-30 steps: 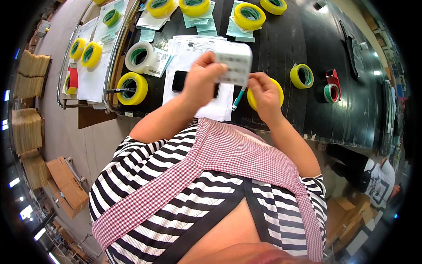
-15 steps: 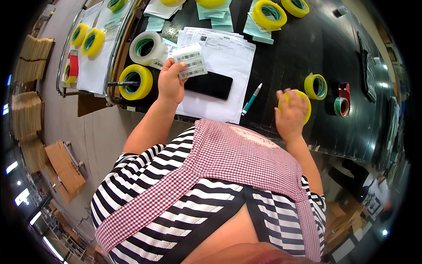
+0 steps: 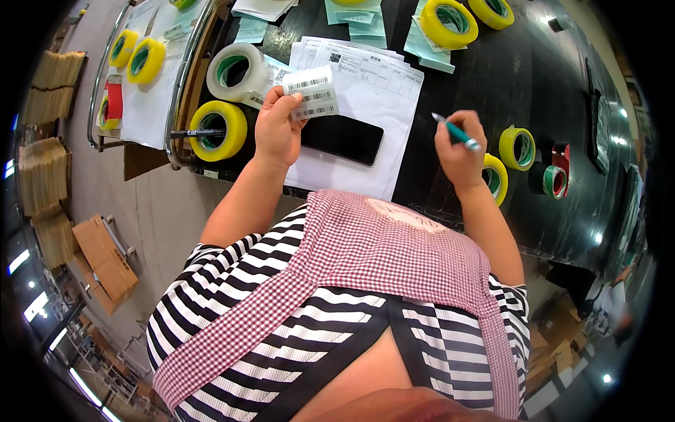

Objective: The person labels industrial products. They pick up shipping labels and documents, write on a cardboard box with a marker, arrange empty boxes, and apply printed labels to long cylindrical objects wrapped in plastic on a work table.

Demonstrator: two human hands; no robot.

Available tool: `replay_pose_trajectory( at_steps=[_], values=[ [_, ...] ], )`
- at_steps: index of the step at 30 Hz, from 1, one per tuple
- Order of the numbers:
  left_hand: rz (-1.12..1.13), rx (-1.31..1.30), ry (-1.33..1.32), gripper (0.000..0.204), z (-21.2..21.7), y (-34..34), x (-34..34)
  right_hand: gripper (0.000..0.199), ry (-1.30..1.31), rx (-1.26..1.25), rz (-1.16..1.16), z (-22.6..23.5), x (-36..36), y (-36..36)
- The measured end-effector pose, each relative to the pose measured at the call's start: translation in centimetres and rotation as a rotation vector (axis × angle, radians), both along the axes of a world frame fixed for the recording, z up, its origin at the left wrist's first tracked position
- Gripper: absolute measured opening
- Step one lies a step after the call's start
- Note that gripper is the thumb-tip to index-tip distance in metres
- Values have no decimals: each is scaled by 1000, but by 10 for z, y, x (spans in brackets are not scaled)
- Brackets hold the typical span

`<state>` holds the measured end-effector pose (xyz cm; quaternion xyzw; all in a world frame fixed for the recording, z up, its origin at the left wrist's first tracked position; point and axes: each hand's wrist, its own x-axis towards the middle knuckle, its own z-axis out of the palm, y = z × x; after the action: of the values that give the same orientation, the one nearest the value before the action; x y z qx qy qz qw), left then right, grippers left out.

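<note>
Between thumb and fingers, my left hand (image 3: 279,130) pinches a small stack of barcode labels (image 3: 311,93) above the papers. Beneath it, a black phone (image 3: 346,140) lies on white printed sheets (image 3: 380,81). My right hand (image 3: 460,149) is closed round a teal and white pen (image 3: 460,135), raised over the black table with the tip pointing up and left. Partly hidden by my right wrist is a yellow tape roll (image 3: 496,179); another yellow roll (image 3: 517,148) stands just beyond it.
A clear tape roll (image 3: 219,72) and a yellow roll with a black marker (image 3: 204,133) sit at the left table edge. A red tape dispenser (image 3: 560,169) lies at right. Pale green slips (image 3: 429,53) bear another roll. A metal-framed cart (image 3: 171,77) adjoins the table.
My right hand has left the yellow tape roll and picked up the pen from the table. My left hand still holds the labels in nearly the same place.
</note>
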<state>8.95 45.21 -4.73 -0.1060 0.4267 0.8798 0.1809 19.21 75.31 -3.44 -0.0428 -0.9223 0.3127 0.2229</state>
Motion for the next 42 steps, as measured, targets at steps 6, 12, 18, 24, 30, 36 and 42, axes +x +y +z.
replay_pose_trajectory(
  at_steps=[6,12,18,24,30,36,42],
  values=[
    [-64,-13,-46,26,-2,17,-15,15,37,-974,-90,-46,-47,-23],
    [-156,91,-102,26,-19,44,-42,6,44,-408,-110,-67,-55,-13],
    [-163,9,-154,34,-29,51,-46,7,61,-231,9,-67,-57,-15],
    [-170,-7,-138,33,-30,50,-46,5,14,-246,-20,-66,-58,-17],
    [-168,-26,-142,34,-31,49,-46,5,95,-342,-172,-57,-54,-18],
    [-147,32,-156,19,-36,47,-48,6,73,-224,-1,-55,-33,-27],
    [-140,25,-154,20,-37,47,-48,7,27,-360,-27,-63,-33,-33]
  ],
)
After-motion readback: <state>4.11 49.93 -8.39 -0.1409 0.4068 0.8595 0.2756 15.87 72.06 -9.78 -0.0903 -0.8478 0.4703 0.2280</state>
